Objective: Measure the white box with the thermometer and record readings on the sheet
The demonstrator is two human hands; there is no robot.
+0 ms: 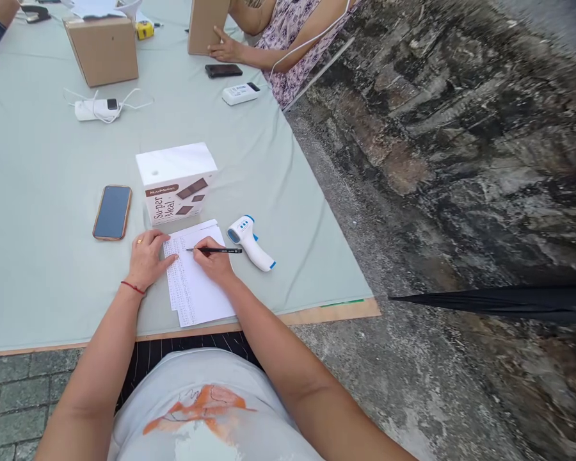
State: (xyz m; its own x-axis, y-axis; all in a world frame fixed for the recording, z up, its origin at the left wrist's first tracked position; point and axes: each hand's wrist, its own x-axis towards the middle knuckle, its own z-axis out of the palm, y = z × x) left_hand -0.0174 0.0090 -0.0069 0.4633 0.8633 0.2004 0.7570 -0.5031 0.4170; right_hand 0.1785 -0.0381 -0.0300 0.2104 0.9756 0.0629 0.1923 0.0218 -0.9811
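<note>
R. hand (212,261) had a closed pinch on a blk pen (226,251), tip at the paper, approx. upper-middle of the top sheet. L. hand (146,259) was loosely open, fingers bent and thumb spread onto the sheet's upper L. edge, pressing it down w/ nothing gripped; a red string sat on that wrist.

The paper (206,294) lay on the cloth-covered table (307,256) near its front edge, prob. 2+ sheets given the uneven edges; exact no. unclear.

Progress: small handwriting in columns filled the L. strip, top to bottom; text too tiny to read. The pen tip was just R. of that strip. Most of the R. side was blank, so I'd judge the page under 1/2 written, w/ plenty of room left. Couldn't tell if the sheets below had writing.

Nearby: the white "Super Meal" box (175,163) stood just beyond the paper, an infrared-type thermometer (254,246) lay R. of the R. hand, and a phone (112,212) lay beyond the L. hand, apart from it. Farther back, a co-worker's hand (226,48) held a cardboard piece (202,29) upright.
</note>
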